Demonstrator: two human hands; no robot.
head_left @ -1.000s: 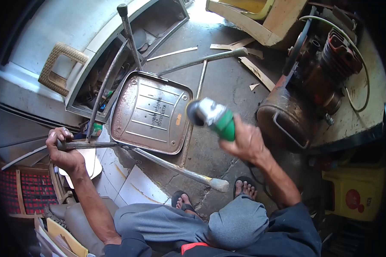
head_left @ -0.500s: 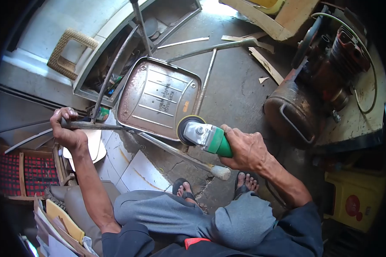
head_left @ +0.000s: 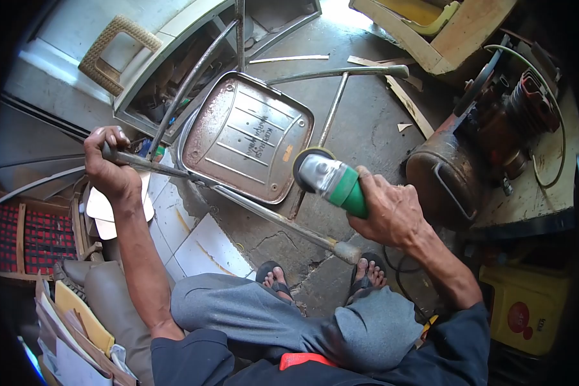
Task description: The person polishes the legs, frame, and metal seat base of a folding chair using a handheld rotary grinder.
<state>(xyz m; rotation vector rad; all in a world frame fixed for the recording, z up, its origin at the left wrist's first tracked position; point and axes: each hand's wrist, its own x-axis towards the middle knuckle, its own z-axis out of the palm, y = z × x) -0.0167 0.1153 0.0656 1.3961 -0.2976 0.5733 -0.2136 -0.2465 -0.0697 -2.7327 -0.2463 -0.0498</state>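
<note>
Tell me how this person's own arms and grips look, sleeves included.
The left sleeve and right sleeve are dark, plain and short, ending near the elbows. The left forearm and right forearm are lean and uncovered; no watch or band shows. The left grip and right grip are ungloved hands, with raised tendons on the right.

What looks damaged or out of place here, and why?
The metal chair seat pan is rust-stained, especially along its left edge, suggesting wear. Beyond it, loose wood strips litter the concrete floor, looking like unswept scraps.
</note>
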